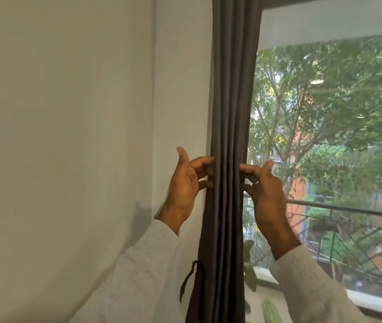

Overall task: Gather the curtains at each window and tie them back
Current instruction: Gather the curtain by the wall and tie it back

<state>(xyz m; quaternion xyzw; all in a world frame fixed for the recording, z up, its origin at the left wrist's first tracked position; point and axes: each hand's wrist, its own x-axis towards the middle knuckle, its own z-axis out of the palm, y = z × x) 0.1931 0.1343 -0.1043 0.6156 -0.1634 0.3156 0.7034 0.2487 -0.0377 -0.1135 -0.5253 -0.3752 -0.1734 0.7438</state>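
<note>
A dark grey curtain (229, 101) hangs gathered into a narrow bunch of folds at the left edge of the window (329, 127). My left hand (185, 185) is at the curtain's left side, its fingers curled onto the folds and thumb pointing up. My right hand (264, 190) is at the right side, fingers curled onto the fabric's edge. Both hands hold the bunch between them at the same height. A dark tie-back strap (188, 278) dangles loose from the curtain's left side, lower down.
A plain white wall (69, 136) fills the left. Outside the glass are trees and a metal balcony railing (348, 210). Green plant leaves (250, 276) stand on the sill just right of the curtain's lower part.
</note>
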